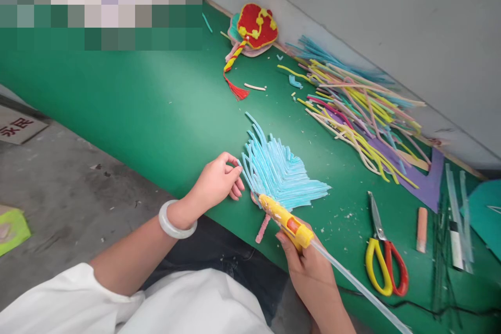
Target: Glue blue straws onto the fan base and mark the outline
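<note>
My right hand [311,261] is wrapped round a yellow hot glue gun [279,212], with a long clear glue stick [356,282] running out of its back end. The gun's nozzle rests at the lower left edge of a light-blue leaf-shaped piece [279,172], made of pipe cleaners laid in slanting rows. A short pink stem [263,228] sticks out below it. My left hand [223,180] is closed, thumb and fingertips pinching a blue pipe cleaner [243,171] at the piece's left side. Whether the nozzle touches the piece is hard to see.
Scissors [381,255] with yellow and red handles lie to the right, near an orange stick [421,229]. A heap of coloured pipe cleaners [364,109] lies along the wall. A red fan-shaped piece [258,26] with a tassel is at the back. A black cord [415,303] crosses the green table [129,109].
</note>
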